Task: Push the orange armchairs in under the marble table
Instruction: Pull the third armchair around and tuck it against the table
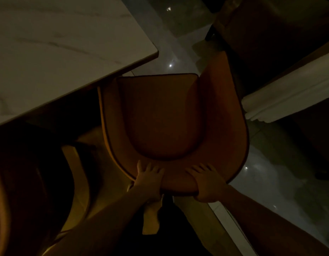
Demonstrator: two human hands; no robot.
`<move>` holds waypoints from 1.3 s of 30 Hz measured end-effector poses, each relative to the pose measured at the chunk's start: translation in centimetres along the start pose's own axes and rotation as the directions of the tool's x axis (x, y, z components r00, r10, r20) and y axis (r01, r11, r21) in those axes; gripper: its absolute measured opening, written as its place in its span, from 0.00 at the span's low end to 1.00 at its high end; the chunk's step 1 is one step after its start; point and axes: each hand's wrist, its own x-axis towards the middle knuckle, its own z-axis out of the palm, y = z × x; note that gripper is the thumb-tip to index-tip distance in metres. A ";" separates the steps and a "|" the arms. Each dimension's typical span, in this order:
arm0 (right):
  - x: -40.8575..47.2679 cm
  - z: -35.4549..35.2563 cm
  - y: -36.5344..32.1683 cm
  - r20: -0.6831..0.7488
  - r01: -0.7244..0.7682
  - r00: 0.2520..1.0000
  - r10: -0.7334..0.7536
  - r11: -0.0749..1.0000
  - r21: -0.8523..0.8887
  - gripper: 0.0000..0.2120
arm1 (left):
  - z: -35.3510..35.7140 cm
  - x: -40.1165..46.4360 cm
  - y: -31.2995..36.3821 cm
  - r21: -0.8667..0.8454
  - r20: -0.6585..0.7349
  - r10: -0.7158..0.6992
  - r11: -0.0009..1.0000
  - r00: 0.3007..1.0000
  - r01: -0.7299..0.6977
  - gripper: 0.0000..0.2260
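Observation:
The room is dim. An orange armchair (165,117) stands directly below me, its seat facing away from me toward the corner of the marble table (64,43) at upper left. Its left arm reaches just under the table's edge; most of the seat lies outside it. My left hand (149,180) and my right hand (208,183) both grip the top of the chair's backrest, fingers over the inside. A second orange armchair (30,182) stands at lower left, next to the table.
Glossy light floor tiles (267,174) lie to the right and beyond the table corner. A dark piece of furniture (274,34) stands at upper right, with a pale band (289,93) below it. My bare foot (152,215) shows under the backrest.

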 end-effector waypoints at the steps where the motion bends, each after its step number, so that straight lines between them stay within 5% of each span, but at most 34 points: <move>1: 0.0 -0.2 0.1 0.010 0.010 1.000 -0.010 1.000 0.003 0.49 | 0.0 0.1 0.0 0.019 -0.007 0.005 1.000 1.000 -0.005 0.46; 7: 0.3 -0.2 0.5 0.079 0.053 0.995 -0.054 0.998 0.020 0.54 | 0.4 0.0 -0.2 0.028 -0.085 0.034 0.999 0.996 -0.032 0.42; 19: 0.8 0.1 1.1 -0.024 0.156 0.988 -0.155 0.984 0.090 0.45 | 1.3 -1.4 2.1 -0.082 -0.276 -0.159 0.986 0.948 0.142 0.32; 29: 1.2 0.7 1.2 -0.070 0.185 0.981 -0.179 0.979 0.083 0.46 | 2.3 -1.2 1.4 0.000 -0.214 -0.116 0.993 0.970 0.118 0.53; 33: 1.3 0.8 1.2 -0.096 0.185 0.979 -0.178 0.980 0.070 0.47 | 2.9 -1.2 1.8 -0.143 -0.370 -0.137 0.986 0.919 0.089 0.44; 39: 1.4 0.7 1.2 -0.089 0.180 0.981 -0.175 0.982 0.059 0.45 | 2.7 -0.8 2.2 -0.120 -0.354 -0.169 0.984 0.920 0.135 0.33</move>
